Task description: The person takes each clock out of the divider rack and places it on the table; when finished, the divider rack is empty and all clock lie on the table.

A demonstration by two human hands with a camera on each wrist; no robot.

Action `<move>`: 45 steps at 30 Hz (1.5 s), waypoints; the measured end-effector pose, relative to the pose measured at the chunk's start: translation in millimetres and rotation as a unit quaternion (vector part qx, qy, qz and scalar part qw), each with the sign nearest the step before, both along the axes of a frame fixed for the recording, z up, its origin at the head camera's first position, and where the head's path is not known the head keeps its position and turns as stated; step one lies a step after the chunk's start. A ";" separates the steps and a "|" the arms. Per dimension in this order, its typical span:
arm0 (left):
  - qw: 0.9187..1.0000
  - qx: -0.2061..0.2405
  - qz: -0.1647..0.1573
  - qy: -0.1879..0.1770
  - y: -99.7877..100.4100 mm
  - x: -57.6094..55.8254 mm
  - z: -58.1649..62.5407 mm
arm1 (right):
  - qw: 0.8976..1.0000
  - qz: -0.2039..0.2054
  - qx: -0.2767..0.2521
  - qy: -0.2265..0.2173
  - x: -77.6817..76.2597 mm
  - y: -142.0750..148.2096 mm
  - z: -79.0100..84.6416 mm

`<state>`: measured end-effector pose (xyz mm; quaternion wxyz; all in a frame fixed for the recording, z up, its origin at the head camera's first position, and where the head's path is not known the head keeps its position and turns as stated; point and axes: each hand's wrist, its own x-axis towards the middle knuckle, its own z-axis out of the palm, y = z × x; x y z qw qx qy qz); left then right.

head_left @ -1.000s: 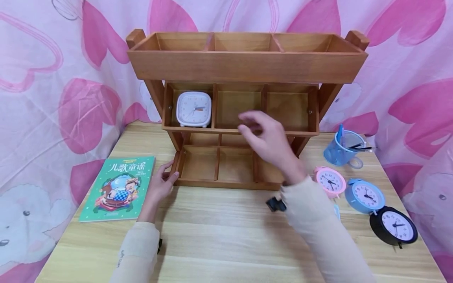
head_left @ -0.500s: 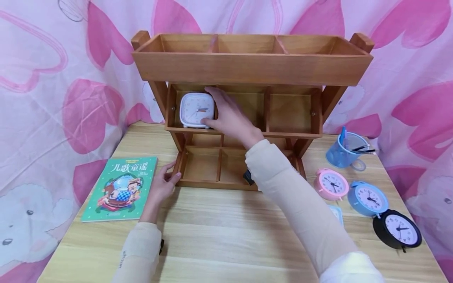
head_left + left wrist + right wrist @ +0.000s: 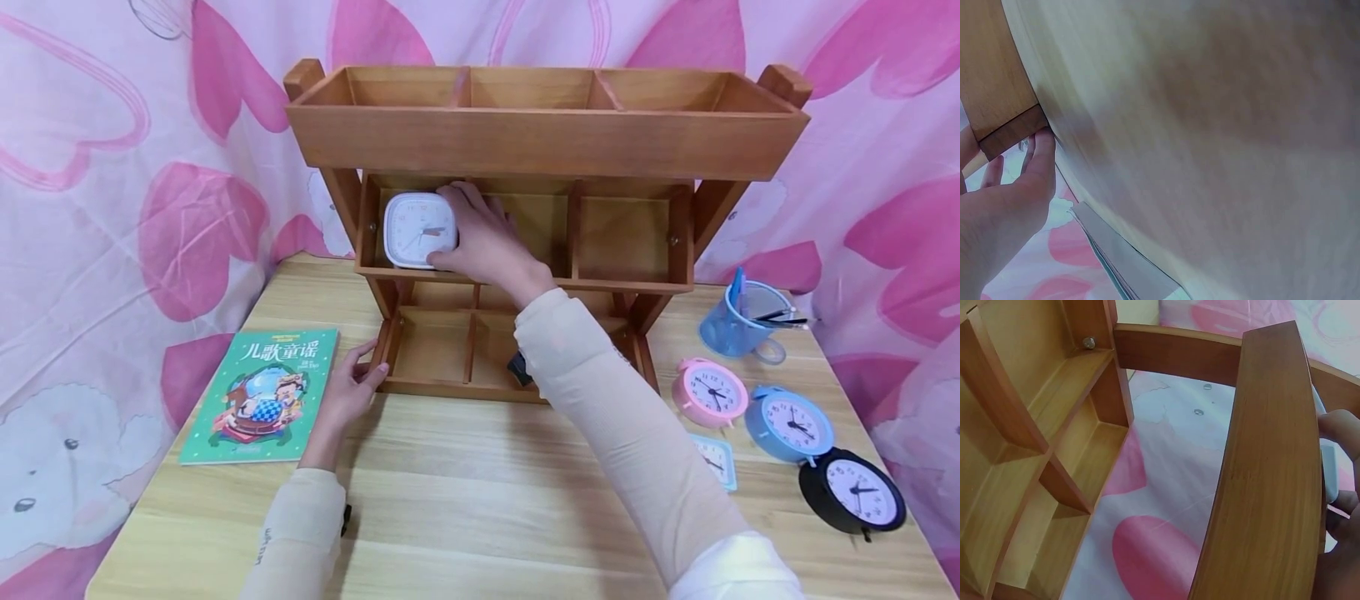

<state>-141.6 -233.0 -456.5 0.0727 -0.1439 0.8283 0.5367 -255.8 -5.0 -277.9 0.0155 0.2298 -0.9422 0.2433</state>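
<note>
My right hand (image 3: 491, 237) grips a white square alarm clock (image 3: 420, 231) by its right side, thumb at the lower front corner and fingers over the upper edge. The clock stands in the left compartment of the middle tier of a brown wooden shelf (image 3: 547, 137). Down at the left, my left hand (image 3: 351, 387) holds the lower left end of the shelf. The left wrist view shows fingers (image 3: 1040, 159) around that wooden end (image 3: 1013, 132). In the right wrist view, a shelf board (image 3: 1266, 469) partly hides the clock (image 3: 1330, 475) and my right hand (image 3: 1342, 512).
On the right of the table (image 3: 465, 500) are pink (image 3: 711, 392), blue (image 3: 791, 422) and black (image 3: 852, 492) round alarm clocks, a light-blue square clock (image 3: 716, 461) and a blue mesh pen cup (image 3: 738, 321). A green book (image 3: 260, 396) lies at the left. A heart-print cloth (image 3: 202, 242) hangs behind.
My right hand has gone left from before the middle compartment to the white alarm clock and taken hold of it. My left hand has stayed on the shelf's end.
</note>
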 end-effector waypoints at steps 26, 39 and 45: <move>1.000 -0.005 -0.005 0.009 0.6 -0.9 -2.1 | 0.985 -0.013 -0.172 0.002 4.0 -1.4 -0.6; 1.000 -0.013 -0.005 0.010 1.8 -1.3 -3.3 | 0.888 0.013 -0.457 -0.040 11.5 5.3 0.0; 1.000 -0.017 -0.005 0.021 2.3 -1.1 -3.2 | 0.872 0.026 -0.488 -0.029 28.1 22.0 3.8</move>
